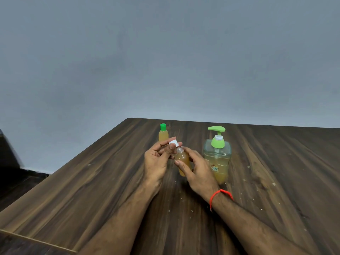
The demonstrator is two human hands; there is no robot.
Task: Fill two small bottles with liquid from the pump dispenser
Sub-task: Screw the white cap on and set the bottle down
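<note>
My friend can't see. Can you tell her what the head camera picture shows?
Two hands work over a wooden table: the right hand holds a small open bottle of amber liquid, and the left hand pinches its white cap. Behind stand a green-capped bottle and a pump dispenser.

We see a dark wooden table (92,181) set against a grey wall (165,52). The right hand (197,170) grips a small uncapped bottle (182,160) of amber liquid, held above the table. The left hand (158,161) pinches a white cap (173,143) between thumb and fingers, just above the bottle's open neck. A second small bottle (163,134) with a green cap stands upright behind the hands. The pump dispenser (217,155), partly full, stands just right of the right hand. A red thread (219,196) circles the right wrist.
</note>
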